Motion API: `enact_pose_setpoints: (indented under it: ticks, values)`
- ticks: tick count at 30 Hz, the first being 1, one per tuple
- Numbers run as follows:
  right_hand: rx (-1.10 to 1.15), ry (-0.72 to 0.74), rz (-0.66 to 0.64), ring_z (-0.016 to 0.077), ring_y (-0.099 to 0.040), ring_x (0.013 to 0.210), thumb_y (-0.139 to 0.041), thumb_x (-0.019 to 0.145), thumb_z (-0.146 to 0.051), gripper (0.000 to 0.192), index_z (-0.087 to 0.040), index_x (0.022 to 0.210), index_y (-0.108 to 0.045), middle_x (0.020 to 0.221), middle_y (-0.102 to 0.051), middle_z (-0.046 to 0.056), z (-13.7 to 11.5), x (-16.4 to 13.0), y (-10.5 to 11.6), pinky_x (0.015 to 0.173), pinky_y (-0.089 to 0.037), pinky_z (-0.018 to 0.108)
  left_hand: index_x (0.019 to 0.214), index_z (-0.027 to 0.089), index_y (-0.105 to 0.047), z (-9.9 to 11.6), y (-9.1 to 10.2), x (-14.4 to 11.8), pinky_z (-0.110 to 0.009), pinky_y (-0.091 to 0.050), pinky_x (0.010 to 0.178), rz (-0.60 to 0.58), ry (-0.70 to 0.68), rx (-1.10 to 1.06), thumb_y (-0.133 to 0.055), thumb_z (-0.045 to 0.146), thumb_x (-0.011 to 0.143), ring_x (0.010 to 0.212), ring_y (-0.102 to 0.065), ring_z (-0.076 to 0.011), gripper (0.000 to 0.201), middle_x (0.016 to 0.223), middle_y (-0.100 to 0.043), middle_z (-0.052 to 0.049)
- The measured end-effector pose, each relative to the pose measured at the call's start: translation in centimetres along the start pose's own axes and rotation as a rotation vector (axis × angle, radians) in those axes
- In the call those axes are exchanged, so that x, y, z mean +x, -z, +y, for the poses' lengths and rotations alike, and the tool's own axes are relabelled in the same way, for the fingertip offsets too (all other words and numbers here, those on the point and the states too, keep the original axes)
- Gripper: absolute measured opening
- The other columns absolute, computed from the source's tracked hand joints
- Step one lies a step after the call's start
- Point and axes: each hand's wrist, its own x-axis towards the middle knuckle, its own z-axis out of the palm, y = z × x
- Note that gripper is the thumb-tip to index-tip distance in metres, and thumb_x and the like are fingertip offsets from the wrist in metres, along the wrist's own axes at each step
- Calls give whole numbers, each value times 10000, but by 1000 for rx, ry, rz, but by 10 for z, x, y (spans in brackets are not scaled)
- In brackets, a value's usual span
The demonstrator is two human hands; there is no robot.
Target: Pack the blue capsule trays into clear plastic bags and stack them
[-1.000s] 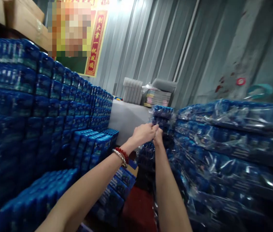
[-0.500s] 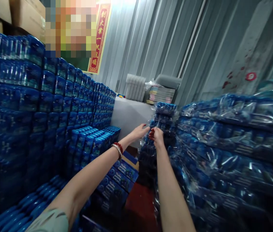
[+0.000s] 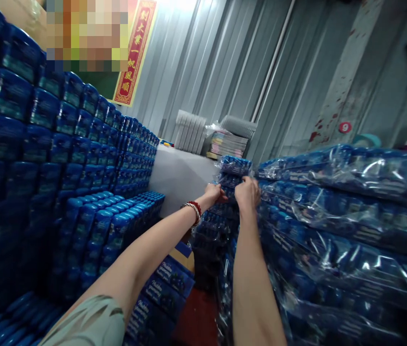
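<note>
In front of me stands a stack of clear-wrapped packs of blue containers. My left hand point(image 3: 215, 193) is at its left side, fingers curled in against the wrapped pack point(image 3: 232, 181) below the top one. Bracelets, one red and one silvery, circle the left wrist. My right hand point(image 3: 248, 192) grips the right side of the same pack, fingers bent over the plastic film. Part of that pack is hidden behind my hands. On top rests another wrapped pack point(image 3: 237, 165), just above my fingers.
Tall rows of blue containers point(image 3: 41, 105) rise at left, with a lower block point(image 3: 95, 206) before them. Printed blue boxes point(image 3: 167, 283) sit below my left arm. Film-wrapped packs point(image 3: 333, 192) fill the right. Behind are a white surface point(image 3: 181, 173) and stacked papers point(image 3: 228, 144).
My hands have moved apart and closed in on the sides of a wrapped pack in the stack ahead. The view has shifted right and nearer to the stack.
</note>
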Motion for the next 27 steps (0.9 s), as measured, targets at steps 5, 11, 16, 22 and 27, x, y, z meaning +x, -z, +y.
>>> enact_pose_setpoints:
  ticks: [5,11,16,22,27]
  values:
    - [-604,235,-153,368,32,1397,-438,779,-51,729,-317,1432,-254,1554,-48,11,-8,33,-31,1032,-125,695,757,123,-630,-10,7,-1,-230,-469,565,126,-60,176,-416,297,925,530,-568,-118,323,559,-588,-23]
    - [-707,201,-228,372,30,1395,-450,806,-92,760,-301,1461,-125,1554,-11,28,26,54,-49,1013,-112,720,711,141,-655,-8,-3,-30,-250,-448,607,117,-135,305,-507,262,865,646,-608,-184,245,575,-617,-64]
    - [-635,152,-131,370,-34,1394,-341,817,-87,724,-241,1471,-71,1551,-46,74,37,55,-47,994,-156,726,648,128,-604,6,7,-70,-221,-358,443,36,-193,328,-466,229,876,379,-452,-114,285,372,-431,18]
    - [-931,460,-69,351,27,1398,-350,864,-173,624,-221,1460,-173,1554,0,93,4,53,-54,1007,-152,699,604,165,-474,46,57,-127,-174,-281,369,9,-372,172,-327,195,941,295,-342,-65,369,339,-338,81]
    - [-1173,507,-240,311,54,1406,-297,877,-88,597,-291,1436,-244,1557,11,8,-11,69,-55,1013,-100,699,657,169,-481,63,96,-190,-150,-285,363,47,-488,123,-353,264,948,317,-340,-52,333,375,-354,87]
